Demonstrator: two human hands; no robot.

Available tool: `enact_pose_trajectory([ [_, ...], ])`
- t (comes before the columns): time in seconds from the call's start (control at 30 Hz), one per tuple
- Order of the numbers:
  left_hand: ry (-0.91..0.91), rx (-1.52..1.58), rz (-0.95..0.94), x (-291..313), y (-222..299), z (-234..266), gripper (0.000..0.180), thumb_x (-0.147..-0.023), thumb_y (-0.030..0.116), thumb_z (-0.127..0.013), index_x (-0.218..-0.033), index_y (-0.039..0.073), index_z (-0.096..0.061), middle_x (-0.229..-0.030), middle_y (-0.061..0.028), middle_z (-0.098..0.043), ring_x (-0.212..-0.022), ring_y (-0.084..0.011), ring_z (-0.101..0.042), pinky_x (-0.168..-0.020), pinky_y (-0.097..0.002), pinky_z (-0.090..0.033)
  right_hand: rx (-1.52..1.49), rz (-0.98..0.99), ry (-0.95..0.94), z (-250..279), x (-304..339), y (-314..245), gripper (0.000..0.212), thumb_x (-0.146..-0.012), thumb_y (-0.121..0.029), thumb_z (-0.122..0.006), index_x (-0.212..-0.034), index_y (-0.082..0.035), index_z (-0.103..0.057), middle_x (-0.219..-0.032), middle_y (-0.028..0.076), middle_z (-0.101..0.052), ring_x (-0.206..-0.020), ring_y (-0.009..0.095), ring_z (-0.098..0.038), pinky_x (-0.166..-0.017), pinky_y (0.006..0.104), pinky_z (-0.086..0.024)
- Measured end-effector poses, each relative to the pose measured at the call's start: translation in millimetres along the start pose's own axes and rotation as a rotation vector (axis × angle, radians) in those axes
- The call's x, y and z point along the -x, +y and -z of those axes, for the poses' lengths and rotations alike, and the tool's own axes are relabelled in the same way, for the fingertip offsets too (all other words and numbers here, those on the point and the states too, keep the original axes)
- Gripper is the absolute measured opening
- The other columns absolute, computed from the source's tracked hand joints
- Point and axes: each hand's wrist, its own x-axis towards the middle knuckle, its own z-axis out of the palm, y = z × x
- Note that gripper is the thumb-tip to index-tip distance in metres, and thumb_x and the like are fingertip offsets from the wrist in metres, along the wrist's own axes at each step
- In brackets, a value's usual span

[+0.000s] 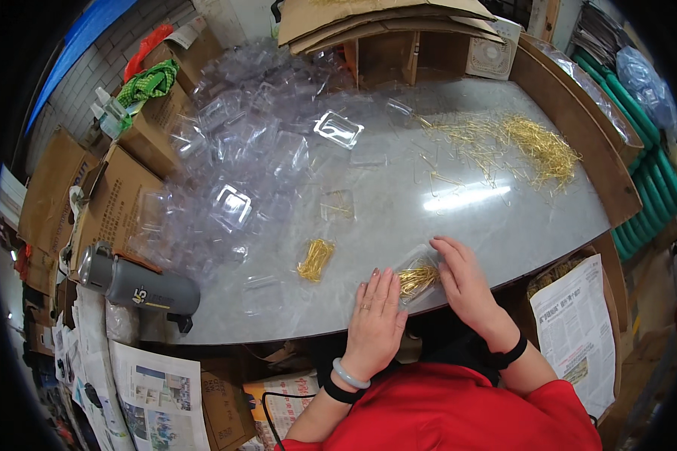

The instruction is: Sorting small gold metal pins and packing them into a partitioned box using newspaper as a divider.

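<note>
A clear plastic blister box (423,260) with a bunch of gold wire hooks (416,281) in it lies near the table's front edge, between my two hands. My left hand (377,314) rests at its left side, fingers stretched out flat and close together. On the other side my right hand (468,289) has its fingers extended along the box's right edge, the thumb apart. Both hands appear to touch the box; neither wraps round it. To the left sits another bunch of gold hooks (316,260), with a clear box holding a few hooks (338,204) beyond it.
A heap of loose gold hooks (538,150) spreads over the grey table (399,199) at the far right. Many empty clear boxes (241,143) pile up at the left. A grey bottle (150,286) lies at the left edge. Cardboard walls (579,124) border the right side.
</note>
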Motion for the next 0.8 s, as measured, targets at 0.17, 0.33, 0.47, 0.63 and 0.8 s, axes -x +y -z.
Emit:
enact_pose_trajectory([
  [0.17, -0.042, -0.199, 0.015, -6.8, 14.1, -10.2, 0.061, -0.097, 0.025, -0.055, -0.147, -0.004, -0.035, -0.154, -0.02, -0.033, -0.143, -0.0413, -0.03, -0.116, -0.0553, -0.02, 0.125, -0.019, 0.035, -7.3, 0.3, 9.1, 0.024, -0.09, -0.004, -0.059, -0.113, -0.001, -0.059, -0.091, 0.016, -0.062, -0.089, 0.036, -0.058, -0.079, 0.0458, -0.047],
  [0.33, 0.038, -0.102, 0.049, -7.1, 8.5, -16.8, 0.058, -0.097, 0.027, -0.057, -0.144, -0.002, -0.04, -0.15, -0.0179, -0.04, -0.14, -0.0398, -0.034, -0.115, -0.0559, -0.022, -0.048, -0.145, -0.004, 0.0, 2.1, 10.1, 0.026, -0.09, -0.004, -0.06, -0.116, -0.002, -0.06, -0.091, 0.017, -0.063, -0.084, 0.035, -0.062, -0.074, 0.042, -0.05],
  [0.47, 0.114, -0.033, 0.048, -4.8, 4.5, -17.2, 0.057, -0.096, 0.026, -0.059, -0.143, -0.001, -0.041, -0.146, -0.0179, -0.044, -0.138, -0.0401, -0.038, -0.114, -0.0549, -0.026, -0.344, -0.312, -0.22, 17.5, -0.6, 17.9, 0.035, -0.09, -0.005, -0.062, -0.125, -0.005, -0.059, -0.092, 0.016, -0.068, -0.086, 0.033, -0.064, -0.077, 0.0389, -0.051],
  [0.63, 0.095, -0.093, 0.024, -4.4, 4.4, -18.1, 0.059, -0.093, 0.022, -0.062, -0.143, -0.001, -0.041, -0.145, -0.0184, -0.045, -0.137, -0.0404, -0.039, -0.112, -0.0542, -0.03, 0.088, 0.021, -0.082, 0.2, 13.3, 7.5, 0.042, -0.084, -0.003, -0.064, -0.126, -0.004, -0.057, -0.084, 0.011, -0.06, -0.079, 0.031, -0.06, -0.072, 0.0408, -0.048],
  [0.8, 0.084, -0.197, 0.007, -3.3, 7.8, -24.4, 0.062, -0.093, 0.021, -0.061, -0.145, -0.003, -0.038, -0.148, -0.0188, -0.041, -0.137, -0.0424, -0.037, -0.112, -0.0537, -0.03, 0.424, 0.104, 0.034, -12.1, 19.2, -3.8, 0.056, -0.077, -0.006, -0.064, -0.131, -0.005, -0.053, -0.079, 0.008, -0.052, -0.071, 0.027, -0.055, -0.064, 0.0404, -0.045],
])
